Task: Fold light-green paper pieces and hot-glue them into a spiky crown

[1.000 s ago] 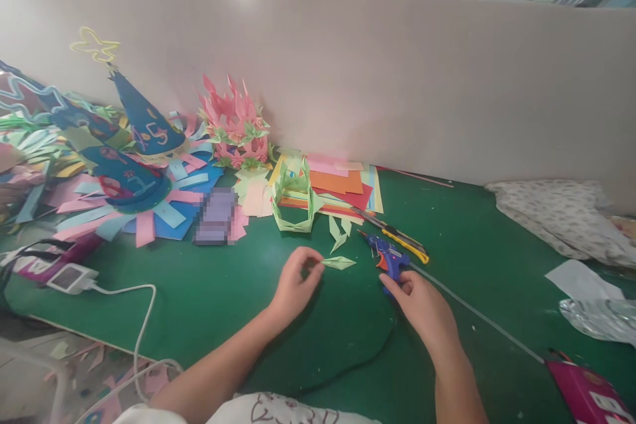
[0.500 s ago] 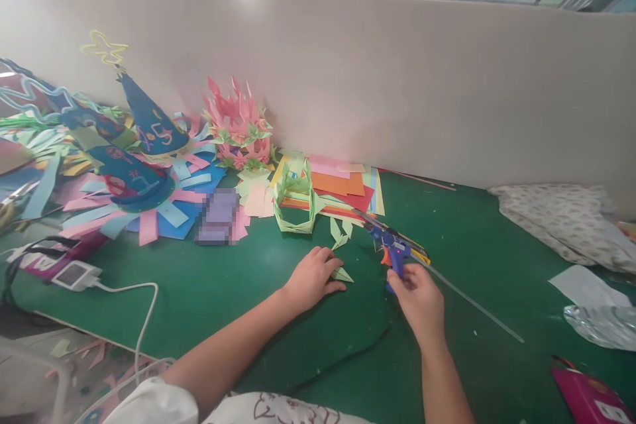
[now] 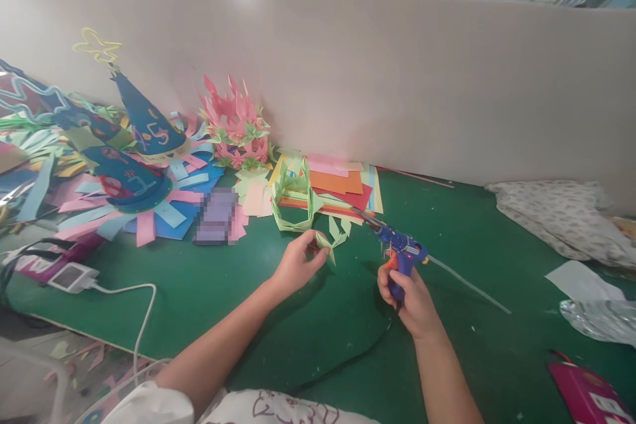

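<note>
My left hand [image 3: 297, 262] pinches a small folded green paper leaf [image 3: 325, 246] between thumb and fingers, a little above the table. My right hand [image 3: 410, 298] is wrapped round the handle of a blue hot glue gun [image 3: 401, 248], fingers by its orange trigger. A long clear glue stick [image 3: 470, 285] sticks out of the gun's back, and the nozzle side points up and left. Another folded green leaf piece [image 3: 340, 230] lies just beyond my left hand. Behind it stands a green folded paper crown [image 3: 292, 202].
Colored paper sheets [image 3: 342, 182] are stacked near the partition [image 3: 397, 79]. Pink paper crowns [image 3: 236, 122] and blue cone hats [image 3: 149, 122] stand on the left. A phone-like blurred item [image 3: 214, 215], a white cable [image 3: 146, 318] and a magenta box [image 3: 591, 387] lie around. People are beyond the partition.
My left hand has lifted the green leaf off the table, moving slightly up and left. My right hand now grips the glue gun's handle more fully, fingers at the trigger.
</note>
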Tool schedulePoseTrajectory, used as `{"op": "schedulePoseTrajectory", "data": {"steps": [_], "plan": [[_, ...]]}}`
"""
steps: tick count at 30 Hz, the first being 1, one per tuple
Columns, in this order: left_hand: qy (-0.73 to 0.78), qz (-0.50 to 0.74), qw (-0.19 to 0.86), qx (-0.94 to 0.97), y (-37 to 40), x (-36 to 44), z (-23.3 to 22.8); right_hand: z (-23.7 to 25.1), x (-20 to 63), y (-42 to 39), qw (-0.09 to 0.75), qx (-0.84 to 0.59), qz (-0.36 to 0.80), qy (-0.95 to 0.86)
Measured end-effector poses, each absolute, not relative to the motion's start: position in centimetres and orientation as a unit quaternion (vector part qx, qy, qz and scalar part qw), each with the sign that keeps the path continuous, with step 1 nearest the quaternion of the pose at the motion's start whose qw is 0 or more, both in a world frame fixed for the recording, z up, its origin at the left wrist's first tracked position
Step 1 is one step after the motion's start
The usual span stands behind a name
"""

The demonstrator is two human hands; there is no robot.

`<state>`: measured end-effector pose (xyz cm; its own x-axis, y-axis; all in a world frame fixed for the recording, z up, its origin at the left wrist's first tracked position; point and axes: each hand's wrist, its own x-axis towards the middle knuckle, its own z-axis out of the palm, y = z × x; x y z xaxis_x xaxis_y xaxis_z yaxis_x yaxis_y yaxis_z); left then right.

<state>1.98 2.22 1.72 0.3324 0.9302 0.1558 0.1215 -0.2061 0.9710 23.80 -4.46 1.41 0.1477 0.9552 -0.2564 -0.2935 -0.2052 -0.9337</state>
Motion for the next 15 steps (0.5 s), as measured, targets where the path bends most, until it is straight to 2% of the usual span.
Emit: {"op": "schedulePoseTrajectory", "data": {"steps": [5, 11, 15], "plan": [[0.373, 0.449, 0.609, 0.538, 3.4, 2.1, 2.7, 0.7, 23.9, -4.4, 0.527, -0.52, 0.581, -0.339], [0.369, 0.458, 0.624, 0.514, 3.8, 2.4, 2.9, 0.5, 23.7, -4.3, 0.501, -0.528, 0.573, -0.376], [0.363, 0.474, 0.61, 0.52, 3.6, 2.6, 2.9, 0.3, 23.4, -4.3, 0.481, -0.562, 0.527, -0.418]]}}
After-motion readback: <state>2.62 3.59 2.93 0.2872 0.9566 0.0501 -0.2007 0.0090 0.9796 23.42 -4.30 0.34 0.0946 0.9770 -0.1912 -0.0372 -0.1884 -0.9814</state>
